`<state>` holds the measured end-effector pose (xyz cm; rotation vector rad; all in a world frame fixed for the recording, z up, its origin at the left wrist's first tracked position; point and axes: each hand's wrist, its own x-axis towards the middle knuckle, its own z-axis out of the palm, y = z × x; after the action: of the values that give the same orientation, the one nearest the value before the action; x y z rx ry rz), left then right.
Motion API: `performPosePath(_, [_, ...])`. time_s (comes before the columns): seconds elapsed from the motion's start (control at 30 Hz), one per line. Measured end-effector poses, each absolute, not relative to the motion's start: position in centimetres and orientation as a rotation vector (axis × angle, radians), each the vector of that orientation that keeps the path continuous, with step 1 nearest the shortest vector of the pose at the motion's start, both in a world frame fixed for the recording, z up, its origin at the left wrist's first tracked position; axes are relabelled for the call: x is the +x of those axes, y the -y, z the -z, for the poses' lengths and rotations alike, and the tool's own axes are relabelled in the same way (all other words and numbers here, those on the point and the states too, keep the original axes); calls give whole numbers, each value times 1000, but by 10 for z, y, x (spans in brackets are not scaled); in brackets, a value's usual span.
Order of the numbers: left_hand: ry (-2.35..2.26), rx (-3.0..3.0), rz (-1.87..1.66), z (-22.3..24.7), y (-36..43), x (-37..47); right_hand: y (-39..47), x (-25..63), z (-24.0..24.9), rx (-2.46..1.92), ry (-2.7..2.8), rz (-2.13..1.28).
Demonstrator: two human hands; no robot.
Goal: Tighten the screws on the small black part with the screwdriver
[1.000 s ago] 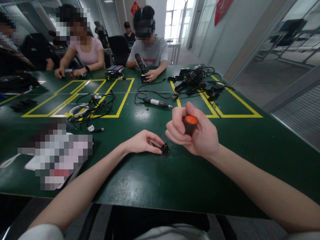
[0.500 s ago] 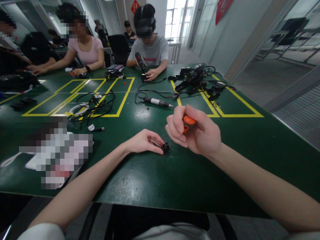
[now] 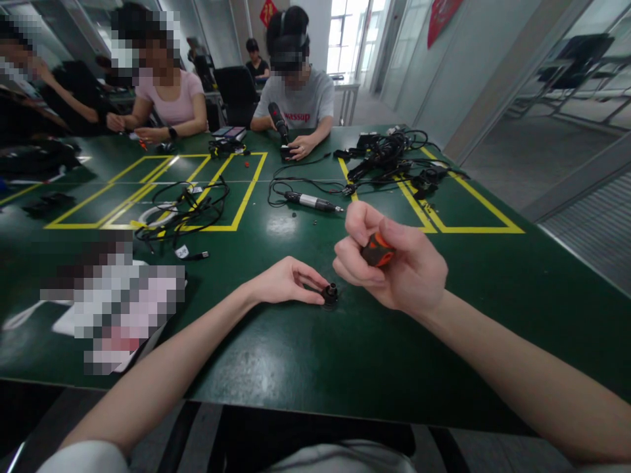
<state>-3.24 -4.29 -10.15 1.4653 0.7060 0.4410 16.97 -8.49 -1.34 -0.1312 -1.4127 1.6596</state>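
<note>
On the green table, a small round black part stands with a short tube pointing up. My left hand pinches it from its left side between thumb and fingertips. My right hand is raised above the table, right of the part. Its fingers wrap round the orange and black handle of a screwdriver; the blade is hidden from this angle. The screwdriver and the black part look apart.
An electric screwdriver with a black cord lies beyond my hands. Tangled cables are at the left, and a black cable heap at the back right. Across the table a person handles a power driver. White pouches lie left.
My right hand has shifted slightly right and down, turning the screwdriver so more of its black side shows. My left hand stays at the black part. A co-worker's hands at left have moved.
</note>
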Motion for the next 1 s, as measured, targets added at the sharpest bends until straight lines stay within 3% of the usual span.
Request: performPosePath(1.0, [-658,1521,-360,99,39,-39,82,167,11,-223,1425,-1686])
